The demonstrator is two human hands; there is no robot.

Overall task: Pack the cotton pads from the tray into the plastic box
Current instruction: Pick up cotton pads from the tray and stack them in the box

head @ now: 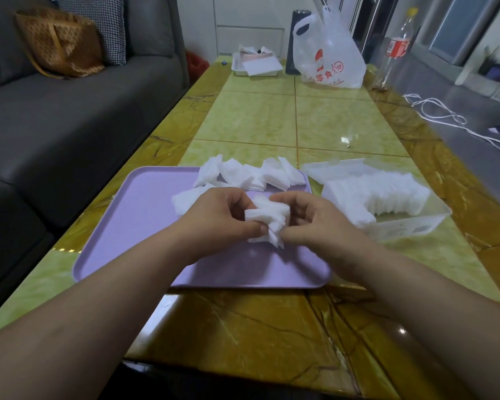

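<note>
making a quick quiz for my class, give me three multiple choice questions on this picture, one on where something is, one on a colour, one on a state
1. Where does the plastic box stand relative to the tray?
A) to its left
B) to its right
C) on top of it

2. What colour is the tray?
A) purple
B) green
C) red

3. What are the left hand and right hand doing?
A) both rest open
B) one reaches into the box
C) both grip one bunch of cotton pads

Answers:
1 B, the box sits beside the tray's right edge.
2 A, its bare floor is pale purple.
3 C, both hands curl round the bunch above the tray.
</note>
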